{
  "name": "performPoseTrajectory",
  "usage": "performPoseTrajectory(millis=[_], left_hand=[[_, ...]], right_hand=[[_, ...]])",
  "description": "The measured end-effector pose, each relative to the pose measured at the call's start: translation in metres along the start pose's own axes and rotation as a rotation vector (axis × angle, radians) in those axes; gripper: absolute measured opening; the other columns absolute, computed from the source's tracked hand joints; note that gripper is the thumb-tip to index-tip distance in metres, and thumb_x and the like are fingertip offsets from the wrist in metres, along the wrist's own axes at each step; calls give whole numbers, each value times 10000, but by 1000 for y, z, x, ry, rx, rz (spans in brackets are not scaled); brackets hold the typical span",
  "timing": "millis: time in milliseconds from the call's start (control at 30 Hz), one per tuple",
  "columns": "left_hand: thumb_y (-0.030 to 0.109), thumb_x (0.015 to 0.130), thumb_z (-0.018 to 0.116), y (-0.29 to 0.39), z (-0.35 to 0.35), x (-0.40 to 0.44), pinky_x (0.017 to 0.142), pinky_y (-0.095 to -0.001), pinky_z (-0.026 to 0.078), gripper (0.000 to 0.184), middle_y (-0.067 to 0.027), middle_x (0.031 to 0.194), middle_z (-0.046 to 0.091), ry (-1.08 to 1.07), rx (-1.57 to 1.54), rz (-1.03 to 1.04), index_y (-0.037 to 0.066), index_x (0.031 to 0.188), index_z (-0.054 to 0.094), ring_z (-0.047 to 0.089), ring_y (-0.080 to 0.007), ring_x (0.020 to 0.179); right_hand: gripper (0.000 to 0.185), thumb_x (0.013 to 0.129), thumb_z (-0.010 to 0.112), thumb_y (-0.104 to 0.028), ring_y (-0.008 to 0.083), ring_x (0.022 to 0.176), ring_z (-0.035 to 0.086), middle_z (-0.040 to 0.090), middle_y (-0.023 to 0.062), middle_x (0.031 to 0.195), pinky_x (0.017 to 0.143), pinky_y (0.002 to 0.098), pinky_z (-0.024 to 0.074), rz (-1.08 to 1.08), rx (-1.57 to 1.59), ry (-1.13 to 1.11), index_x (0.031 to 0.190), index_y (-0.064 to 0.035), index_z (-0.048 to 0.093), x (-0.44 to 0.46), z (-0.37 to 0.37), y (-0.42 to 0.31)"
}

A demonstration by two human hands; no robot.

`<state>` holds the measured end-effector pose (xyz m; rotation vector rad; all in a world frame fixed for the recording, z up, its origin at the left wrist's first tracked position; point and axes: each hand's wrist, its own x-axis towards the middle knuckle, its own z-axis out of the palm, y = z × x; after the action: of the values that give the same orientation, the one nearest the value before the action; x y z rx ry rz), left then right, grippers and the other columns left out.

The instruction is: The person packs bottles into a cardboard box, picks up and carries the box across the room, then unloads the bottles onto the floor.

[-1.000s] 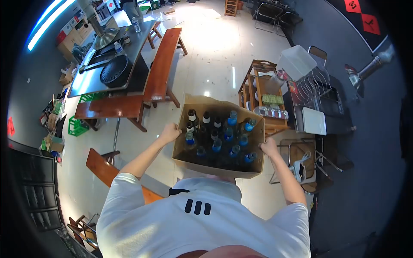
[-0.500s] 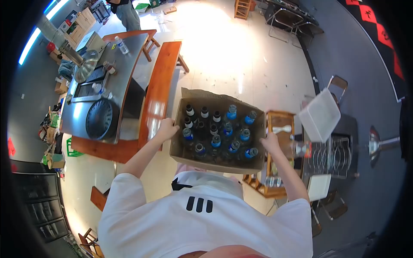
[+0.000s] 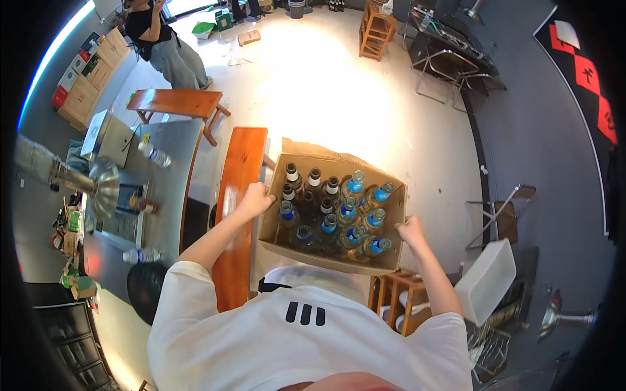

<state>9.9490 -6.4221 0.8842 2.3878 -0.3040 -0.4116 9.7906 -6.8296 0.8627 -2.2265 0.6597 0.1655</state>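
A cardboard box (image 3: 326,256) with an open top is held up in front of my white shirt. Several glass bottles stand upright in it: dark ones with white neck labels (image 3: 315,177) at the left and back, and clear ones with blue labels (image 3: 355,184) mostly at the right. My left hand (image 3: 258,199) is closed on the box's left edge. The right edge is gripped by my right hand (image 3: 410,231), its fingers curled at the rim and partly hidden.
Left are a long wooden bench (image 3: 238,169) and a metal-topped table (image 3: 171,189) with plastic bottles. A person (image 3: 166,49) stands at the upper left beyond another bench (image 3: 176,101). At the lower right are a wooden rack (image 3: 399,293), a white tub (image 3: 486,280) and a folding chair (image 3: 505,218).
The room's furniture has shifted down and outward in view, as I have moved forward. The box stays between both hands. More of the standing person now shows.
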Motion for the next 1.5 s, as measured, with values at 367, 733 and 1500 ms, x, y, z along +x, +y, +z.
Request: performPoseTrajectory(millis=[367,733,1500], left_hand=[[95,673,602,-22,-91,324,513,-340,454,168,-224,550,526,134,-76,39,-72,684,589,596,-216,503],[113,666,575,-42,-211,675,543,-395,451,177,-269,572,499,19,40,-96,-61,637,578,574,-331,533],[133,676,589,-99,-432,1333,535,-407,442,221,-242,553,514,-55,72,-65,-57,578,533,558,-337,526]], right_hand=[[207,631,632,-114,329,665,646,601,263,666,644,375,492,-20,-60,-41,716,74,620,338,-7,-171],[184,634,656,-102,218,553,597,610,167,597,554,350,465,75,-123,-13,739,49,649,648,7,-356],[164,654,644,-88,347,597,608,587,240,615,586,377,480,36,-101,16,667,72,611,1244,73,-646]])
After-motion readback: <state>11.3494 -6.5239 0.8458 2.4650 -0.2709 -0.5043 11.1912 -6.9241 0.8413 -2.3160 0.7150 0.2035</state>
